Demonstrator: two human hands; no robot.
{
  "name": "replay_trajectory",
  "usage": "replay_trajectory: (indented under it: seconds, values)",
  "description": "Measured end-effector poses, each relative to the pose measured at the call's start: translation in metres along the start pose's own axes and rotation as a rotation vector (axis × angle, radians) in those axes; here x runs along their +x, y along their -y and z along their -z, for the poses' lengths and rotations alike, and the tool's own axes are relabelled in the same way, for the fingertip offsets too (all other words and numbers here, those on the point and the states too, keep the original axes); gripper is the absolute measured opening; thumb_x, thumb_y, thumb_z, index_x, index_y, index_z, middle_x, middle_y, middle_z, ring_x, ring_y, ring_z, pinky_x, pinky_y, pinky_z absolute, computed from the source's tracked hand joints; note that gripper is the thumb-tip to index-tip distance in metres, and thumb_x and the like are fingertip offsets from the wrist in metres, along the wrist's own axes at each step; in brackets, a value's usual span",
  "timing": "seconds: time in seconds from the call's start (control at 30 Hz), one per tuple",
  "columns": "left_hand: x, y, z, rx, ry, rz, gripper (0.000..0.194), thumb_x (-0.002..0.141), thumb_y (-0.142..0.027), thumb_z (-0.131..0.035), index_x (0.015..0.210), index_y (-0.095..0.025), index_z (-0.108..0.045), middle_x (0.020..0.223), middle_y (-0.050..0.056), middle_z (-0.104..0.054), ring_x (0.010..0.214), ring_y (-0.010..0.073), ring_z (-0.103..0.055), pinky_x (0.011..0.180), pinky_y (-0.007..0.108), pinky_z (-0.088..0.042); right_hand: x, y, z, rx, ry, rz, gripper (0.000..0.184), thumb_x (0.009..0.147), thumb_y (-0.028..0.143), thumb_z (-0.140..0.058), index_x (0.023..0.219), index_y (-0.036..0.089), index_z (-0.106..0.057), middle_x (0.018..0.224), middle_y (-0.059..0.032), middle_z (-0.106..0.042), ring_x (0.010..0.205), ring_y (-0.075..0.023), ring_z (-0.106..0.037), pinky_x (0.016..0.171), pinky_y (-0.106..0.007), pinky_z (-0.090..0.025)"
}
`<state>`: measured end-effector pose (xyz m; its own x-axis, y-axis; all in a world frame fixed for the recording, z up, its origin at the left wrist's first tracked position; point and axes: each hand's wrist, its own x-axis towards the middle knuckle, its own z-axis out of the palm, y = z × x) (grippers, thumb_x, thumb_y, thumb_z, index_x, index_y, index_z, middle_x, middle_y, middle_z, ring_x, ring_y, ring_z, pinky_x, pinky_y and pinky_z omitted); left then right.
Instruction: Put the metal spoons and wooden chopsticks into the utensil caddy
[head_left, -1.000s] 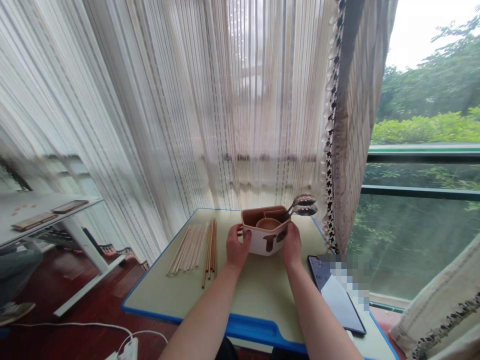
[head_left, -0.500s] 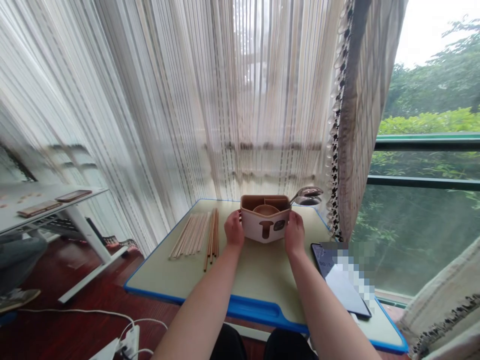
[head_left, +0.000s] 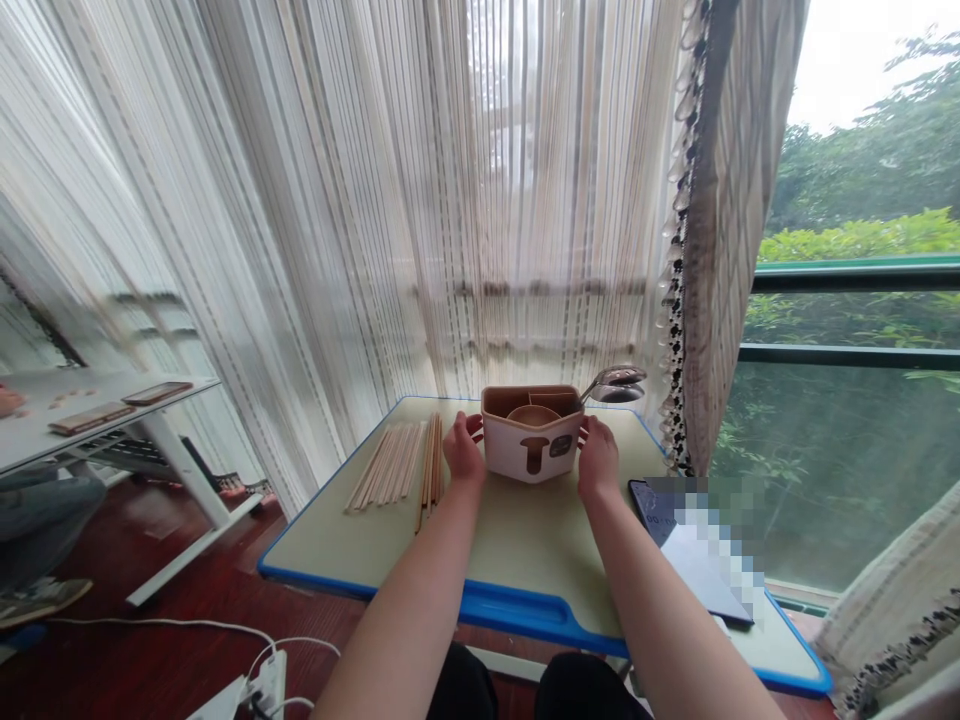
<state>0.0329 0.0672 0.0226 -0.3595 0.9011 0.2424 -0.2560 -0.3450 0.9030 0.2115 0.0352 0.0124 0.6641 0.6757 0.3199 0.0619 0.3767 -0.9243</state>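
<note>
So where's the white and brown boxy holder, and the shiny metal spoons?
White and brown boxy holder (head_left: pixel 510 450): head view, white front wall.
Shiny metal spoons (head_left: pixel 622 377): head view, upper spoon's bowl.

From my end I see a pale green surface rimmed in bright blue. Toward its far edge, the box is white outside and brown inside, its front marked with a brown shape and a darker patch; the spoons are shiny silver. Toward the left edge I make out cream sticks and browner sticks. By the right edge, my phone shows black and greyish white. The curtain is striped white, beige and grey; the floor, dark red.
</note>
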Motion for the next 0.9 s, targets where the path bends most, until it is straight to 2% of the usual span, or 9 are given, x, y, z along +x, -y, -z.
replay_trajectory:
  seconds: [0.1,0.23,0.3,0.33,0.43,0.53,0.63,0.73,0.9]
  values:
    - [0.0,-0.003,0.0,0.071,-0.037,-0.049,0.049,0.081,-0.052,-0.039,0.086,-0.011,-0.065,0.091,0.013,-0.069,0.086,0.0206,-0.066,0.069,0.032,-0.053,-0.002,0.005,0.0,-0.002,-0.144,-0.068,0.035,0.078,0.051,-0.038,0.09,0.021,-0.052,0.098,-0.0071,-0.06,0.085,-0.0206,-0.057,0.067,-0.032,-0.045]
    - [0.004,-0.016,0.004,0.093,-0.081,-0.133,0.039,0.078,-0.045,-0.047,0.087,-0.013,-0.067,0.092,0.011,-0.07,0.089,0.0209,-0.065,0.071,0.032,-0.052,-0.014,0.028,0.001,0.13,-0.23,0.032,0.031,0.08,0.047,-0.04,0.095,0.022,-0.05,0.102,-0.0062,-0.059,0.085,-0.0188,-0.058,0.067,-0.03,-0.045]
    - [0.01,-0.028,0.011,0.019,-0.102,-0.149,0.039,0.077,-0.044,-0.049,0.091,-0.013,-0.067,0.094,0.011,-0.069,0.09,0.0207,-0.065,0.071,0.032,-0.052,-0.026,0.042,-0.002,0.294,-0.083,0.087,0.03,0.081,0.046,-0.041,0.097,0.023,-0.051,0.098,-0.0049,-0.061,0.08,-0.017,-0.06,0.068,-0.031,-0.047]
    - [0.014,-0.034,0.017,-0.022,-0.105,-0.147,0.039,0.077,-0.044,-0.049,0.093,-0.013,-0.066,0.096,0.012,-0.069,0.091,0.0204,-0.065,0.071,0.032,-0.052,-0.032,0.049,-0.005,0.375,0.07,0.075,0.03,0.082,0.046,-0.04,0.097,0.023,-0.053,0.096,-0.005,-0.062,0.08,-0.0173,-0.061,0.07,-0.032,-0.048]
    - [0.031,-0.05,0.041,-0.078,-0.038,-0.133,0.041,0.076,-0.045,-0.05,0.097,-0.013,-0.065,0.097,0.012,-0.069,0.087,0.0196,-0.067,0.071,0.032,-0.052,-0.053,0.058,-0.018,0.54,0.511,-0.087,0.038,0.085,0.048,-0.038,0.099,0.021,-0.06,0.102,-0.0094,-0.066,0.093,-0.0231,-0.062,0.079,-0.039,-0.048]
    - [0.051,-0.056,0.07,-0.031,-0.044,-0.091,0.043,0.073,-0.048,-0.054,0.093,-0.011,-0.066,0.095,0.014,-0.069,0.083,0.02,-0.067,0.068,0.031,-0.051,-0.07,0.053,-0.032,0.56,0.719,-0.228,0.04,0.084,0.05,-0.041,0.103,0.022,-0.062,0.108,-0.0104,-0.066,0.101,-0.026,-0.06,0.083,-0.042,-0.047]
    - [0.068,-0.05,0.099,0.028,-0.103,-0.046,0.045,0.072,-0.05,-0.054,0.092,-0.01,-0.065,0.092,0.014,-0.07,0.08,0.0194,-0.067,0.064,0.029,-0.05,-0.081,0.038,-0.045,0.437,0.832,-0.272,0.04,0.082,0.052,-0.046,0.102,0.023,-0.064,0.111,-0.0097,-0.065,0.101,-0.0259,-0.06,0.083,-0.041,-0.047]
    - [0.076,-0.039,0.118,0.06,-0.115,-0.054,0.045,0.073,-0.051,-0.055,0.091,-0.01,-0.064,0.087,0.012,-0.07,0.077,0.0181,-0.067,0.063,0.028,-0.05,-0.087,0.02,-0.052,0.24,0.832,-0.246,0.038,0.077,0.053,-0.053,0.095,0.022,-0.066,0.105,-0.0094,-0.066,0.097,-0.0256,-0.061,0.078,-0.039,-0.048]
    - [0.072,-0.029,0.126,0.114,-0.057,-0.13,0.049,0.077,-0.054,-0.05,0.097,-0.012,-0.063,0.087,0.011,-0.07,0.074,0.0176,-0.066,0.06,0.027,-0.049,-0.087,-0.01,-0.057,-0.043,0.866,-0.103,0.03,0.076,0.047,-0.057,0.087,0.022,-0.069,0.095,-0.0065,-0.069,0.089,-0.0246,-0.062,0.078,-0.038,-0.047]
